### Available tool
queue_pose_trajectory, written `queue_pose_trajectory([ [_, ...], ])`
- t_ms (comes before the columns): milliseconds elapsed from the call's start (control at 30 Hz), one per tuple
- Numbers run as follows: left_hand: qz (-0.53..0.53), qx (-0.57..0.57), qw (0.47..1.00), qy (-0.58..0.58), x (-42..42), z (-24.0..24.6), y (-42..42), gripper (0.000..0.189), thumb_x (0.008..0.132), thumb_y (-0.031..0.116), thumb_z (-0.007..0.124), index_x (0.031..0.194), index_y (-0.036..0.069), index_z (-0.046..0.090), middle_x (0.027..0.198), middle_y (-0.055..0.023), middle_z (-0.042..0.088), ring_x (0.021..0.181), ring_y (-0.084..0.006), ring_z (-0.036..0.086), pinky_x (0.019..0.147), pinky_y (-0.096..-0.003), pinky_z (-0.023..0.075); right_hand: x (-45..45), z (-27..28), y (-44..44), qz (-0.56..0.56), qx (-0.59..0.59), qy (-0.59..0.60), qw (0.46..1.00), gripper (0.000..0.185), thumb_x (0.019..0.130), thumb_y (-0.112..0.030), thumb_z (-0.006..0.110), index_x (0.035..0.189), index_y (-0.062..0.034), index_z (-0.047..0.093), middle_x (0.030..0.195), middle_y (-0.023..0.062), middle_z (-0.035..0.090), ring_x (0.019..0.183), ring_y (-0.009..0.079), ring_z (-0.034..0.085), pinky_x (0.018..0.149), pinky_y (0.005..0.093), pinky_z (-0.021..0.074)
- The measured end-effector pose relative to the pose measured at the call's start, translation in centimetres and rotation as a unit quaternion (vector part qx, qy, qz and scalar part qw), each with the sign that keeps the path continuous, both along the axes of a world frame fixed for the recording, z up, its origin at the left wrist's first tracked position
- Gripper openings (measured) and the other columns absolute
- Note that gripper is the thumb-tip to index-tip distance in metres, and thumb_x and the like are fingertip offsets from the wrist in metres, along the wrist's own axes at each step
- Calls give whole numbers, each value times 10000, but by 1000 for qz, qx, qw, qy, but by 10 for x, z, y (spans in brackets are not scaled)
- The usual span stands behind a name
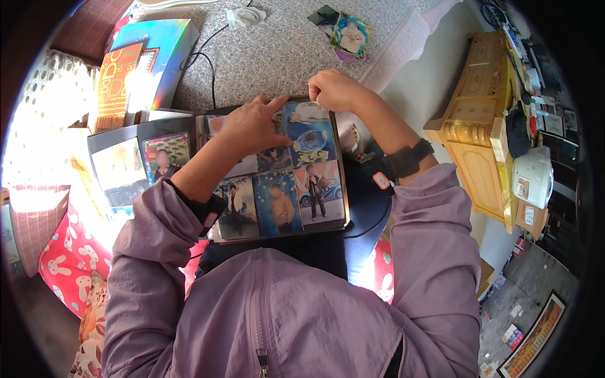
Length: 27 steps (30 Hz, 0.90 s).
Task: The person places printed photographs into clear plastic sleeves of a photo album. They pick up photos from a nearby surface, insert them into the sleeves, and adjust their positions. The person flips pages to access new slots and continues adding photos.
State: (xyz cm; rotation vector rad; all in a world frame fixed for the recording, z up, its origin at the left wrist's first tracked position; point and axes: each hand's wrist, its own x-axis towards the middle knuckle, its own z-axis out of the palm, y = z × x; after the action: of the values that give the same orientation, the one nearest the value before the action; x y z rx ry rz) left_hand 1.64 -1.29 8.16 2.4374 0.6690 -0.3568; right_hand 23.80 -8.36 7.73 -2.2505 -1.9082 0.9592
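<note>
An open photo album (347, 208) with black pages and clear pockets lies across my lap and the bed edge. My left hand (250, 125) rests spread on the right-hand page, covering part of the upper row of photos. At that page's top right corner, my right hand (333, 90) has its fingers curled by the pocket of an upper photo (309, 132). Its fingertips hide whether they pinch anything. Below are photos of standing people, one with a ball (319, 191), another against blue (276, 203). The left page holds a portrait photo (165, 156) and a glare-washed one (118, 163).
Loose photos (350, 38) lie on the patterned bedspread (283, 61). A crumpled white tissue (246, 17) sits near a black cable (212, 78). Left stand a shiny blue box (175, 56) and an orange booklet (116, 85). A wooden cabinet (477, 127) stands right.
</note>
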Motion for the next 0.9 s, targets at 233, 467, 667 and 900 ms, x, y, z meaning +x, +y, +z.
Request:
queue_pose_trajectory([
  [233,-17,6,1000,14,2,0,1,919,700,523,799,1481,210,429,1187,-174,561,1078,-362,616,910,-427,494,3,-6,-5,-29,-5,7,1000,103,746,-39,628,805,-86,699,957,123,696,966,324,658,797,424,532],
  [467,-37,24,999,6,1,-5,2,928,703,568,782,1479,195,437,1164,-170,560,1077,-362,609,896,-428,494,-2,-7,-7,-52,6,5,999,154,761,-22,622,884,-89,687,1006,117,684,980,316,655,798,417,527],
  [667,-39,38,999,-2,-1,-9,2,946,692,592,774,1476,176,443,1186,-177,559,1095,-362,598,914,-427,491,-30,2,-42,80,228,-76,967,250,886,-222,635,1088,-74,647,1230,106,618,1132,256,583,899,413,481],
  [900,-58,186,963,-185,-13,-6,-6,827,703,450,800,1386,90,506,1258,-149,560,1234,-317,515,1033,-406,429,-76,-13,-100,142,261,-109,949,580,886,-404,635,1374,-108,533,1505,83,430,1392,273,378,1125,423,315],
])
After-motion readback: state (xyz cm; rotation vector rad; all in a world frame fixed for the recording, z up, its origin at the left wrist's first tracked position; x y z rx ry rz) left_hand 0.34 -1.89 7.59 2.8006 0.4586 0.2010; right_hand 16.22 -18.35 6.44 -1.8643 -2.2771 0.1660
